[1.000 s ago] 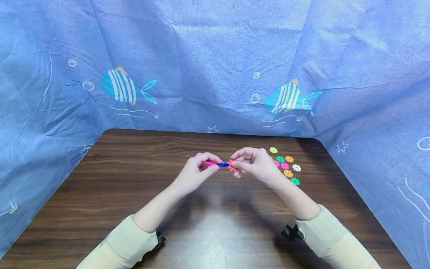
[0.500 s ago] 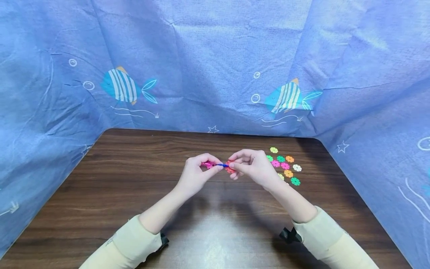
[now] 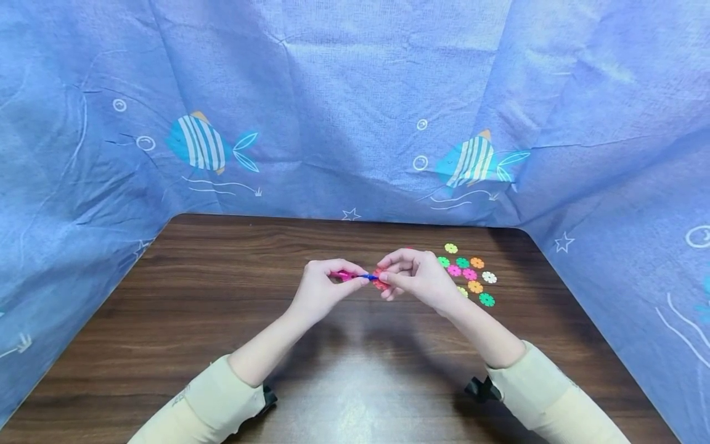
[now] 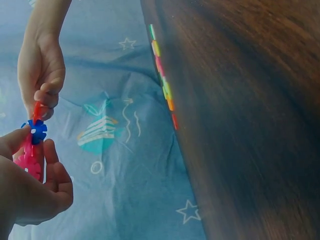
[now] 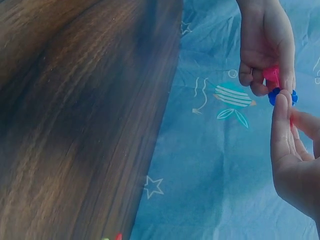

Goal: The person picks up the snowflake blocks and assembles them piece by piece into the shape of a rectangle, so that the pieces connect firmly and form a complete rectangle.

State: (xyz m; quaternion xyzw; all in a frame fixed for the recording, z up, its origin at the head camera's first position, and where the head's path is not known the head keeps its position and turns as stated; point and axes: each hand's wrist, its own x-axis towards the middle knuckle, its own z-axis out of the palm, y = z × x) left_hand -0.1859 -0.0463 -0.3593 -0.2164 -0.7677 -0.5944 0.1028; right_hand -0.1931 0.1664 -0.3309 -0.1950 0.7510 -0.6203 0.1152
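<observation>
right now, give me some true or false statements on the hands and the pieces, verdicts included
1. The left hand holds a pink piece. True.
2. The blue piece lies on the table. False: it is held up off the table, between the pink piece and the red piece.
3. The right hand holds the red piece. True.
4. The loose pieces are nearer the left hand. False: they are nearer the right hand.
5. The cloth behind the table shows fish. True.
6. All the loose pieces are green. False: orange, pink and yellow ones show too.
</observation>
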